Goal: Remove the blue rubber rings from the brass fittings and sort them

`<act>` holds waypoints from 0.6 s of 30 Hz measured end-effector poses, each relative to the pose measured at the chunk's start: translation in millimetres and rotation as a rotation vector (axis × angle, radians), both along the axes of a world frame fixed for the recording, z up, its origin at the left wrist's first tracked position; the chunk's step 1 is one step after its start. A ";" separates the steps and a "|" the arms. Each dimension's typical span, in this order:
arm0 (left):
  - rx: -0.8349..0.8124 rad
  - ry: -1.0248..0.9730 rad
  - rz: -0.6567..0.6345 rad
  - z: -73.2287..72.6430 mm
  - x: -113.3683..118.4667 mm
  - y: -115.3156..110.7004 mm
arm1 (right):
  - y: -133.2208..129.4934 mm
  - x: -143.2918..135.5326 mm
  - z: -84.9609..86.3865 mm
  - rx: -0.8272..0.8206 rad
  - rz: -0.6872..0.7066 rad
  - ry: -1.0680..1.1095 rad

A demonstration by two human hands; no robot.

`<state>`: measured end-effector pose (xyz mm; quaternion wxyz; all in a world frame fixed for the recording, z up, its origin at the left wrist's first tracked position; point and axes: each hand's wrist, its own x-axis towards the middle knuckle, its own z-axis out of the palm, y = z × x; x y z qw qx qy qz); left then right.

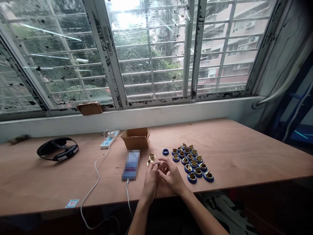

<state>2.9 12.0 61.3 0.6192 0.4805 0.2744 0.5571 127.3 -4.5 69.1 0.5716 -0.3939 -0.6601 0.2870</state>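
Note:
My left hand (151, 181) and my right hand (173, 178) meet near the table's front edge, fingertips pinched together. Whatever lies between them is too small and covered to name. Just beyond the left fingers lie loose gold-coloured round metal pieces (152, 156), partly hidden by the hand. A single blue ring (165, 152) rests flat past my fingertips. To the right of my right hand, several gold pieces seated in blue rings (192, 178) stand in slanting rows, each with a raised gold tab.
An open cardboard box (136, 141) stands behind a phone (131, 164) on a white cable (97, 173). Farther left are a power strip (110, 139) and a black headset (58, 149). The wooden table (244, 153) runs along the window wall; a brown object (90, 108) sits on the sill.

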 end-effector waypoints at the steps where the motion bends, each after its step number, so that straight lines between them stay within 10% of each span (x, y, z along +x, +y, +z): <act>1: -0.001 0.002 -0.011 0.7 -0.2 -0.2 | 0.5 0.5 -0.9 -0.005 0.001 -0.004; 10: 0.096 0.233 0.217 -6.9 -3.3 3.4 | -0.7 -1.3 -2.8 0.058 -0.065 -0.136; 18: 0.084 0.090 0.133 -7.3 -1.6 4.9 | -1.6 -0.5 3.4 0.116 -0.073 -0.085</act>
